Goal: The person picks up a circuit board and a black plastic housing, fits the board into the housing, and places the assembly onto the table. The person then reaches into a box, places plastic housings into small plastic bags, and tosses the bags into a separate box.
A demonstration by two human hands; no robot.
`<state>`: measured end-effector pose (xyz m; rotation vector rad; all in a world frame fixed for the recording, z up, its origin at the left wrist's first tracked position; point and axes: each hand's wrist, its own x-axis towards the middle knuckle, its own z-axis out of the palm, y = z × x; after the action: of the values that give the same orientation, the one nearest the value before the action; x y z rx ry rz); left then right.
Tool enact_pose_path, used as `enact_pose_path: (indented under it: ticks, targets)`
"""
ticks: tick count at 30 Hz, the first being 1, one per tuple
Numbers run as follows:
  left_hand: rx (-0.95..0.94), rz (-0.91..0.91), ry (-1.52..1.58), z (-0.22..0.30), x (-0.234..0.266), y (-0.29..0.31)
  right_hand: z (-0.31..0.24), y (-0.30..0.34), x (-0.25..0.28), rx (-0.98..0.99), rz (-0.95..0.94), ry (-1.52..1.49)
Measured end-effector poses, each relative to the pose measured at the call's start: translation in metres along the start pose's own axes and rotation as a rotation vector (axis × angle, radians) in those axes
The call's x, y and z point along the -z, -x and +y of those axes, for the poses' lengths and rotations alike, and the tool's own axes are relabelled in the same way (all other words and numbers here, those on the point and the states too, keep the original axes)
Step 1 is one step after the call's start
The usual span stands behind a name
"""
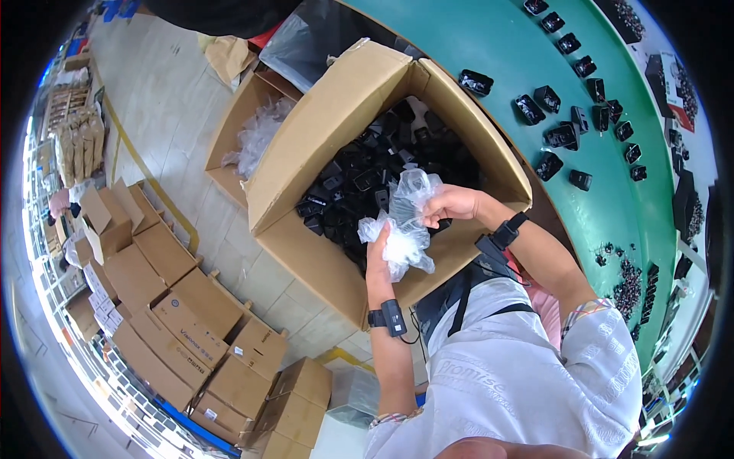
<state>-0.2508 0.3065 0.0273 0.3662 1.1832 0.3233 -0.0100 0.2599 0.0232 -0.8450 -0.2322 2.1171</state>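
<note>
Crumpled clear plastic bags (405, 246) are bunched between my two hands, above a large open cardboard box (329, 107). My left hand (378, 256) is closed around the lower, whiter bunch. Pinched fingers of my right hand (454, 205) grip the plastic at its upper right side; some fingertips are hidden. I cannot tell how many bags there are. Inside the box lies a heap of black plastic housings (363, 170), partly covered by the bags and my hands. Each wrist wears a strapped black device.
A smaller carton (224, 145) holding clear plastic bags stands left of the big box. On the right, a green curved table (489, 38) carries rows of black housings (529, 109) and piles of small parts (628, 284). Closed cartons (200, 306) are stacked at lower left.
</note>
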Motion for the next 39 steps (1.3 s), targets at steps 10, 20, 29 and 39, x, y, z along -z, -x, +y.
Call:
enact_pose_path:
  ticks: [10,20,29,39]
  targets:
    - [-0.294,-0.170,-0.127,0.002,-0.012,0.038,-0.004,0.021,-0.027,0.279,-0.054,0.858]
    - [-0.174,-0.013,-0.524,0.006,0.026,0.088,0.033,0.032,-0.073,0.432,0.313,1.170]
    - [-0.123,-0.192,-0.697,0.010,0.053,0.083,0.091,0.036,-0.106,0.742,0.519,0.963]
    - [-0.461,-0.458,-0.881,0.008,0.101,0.032,0.144,-0.023,-0.120,0.550,1.044,1.417]
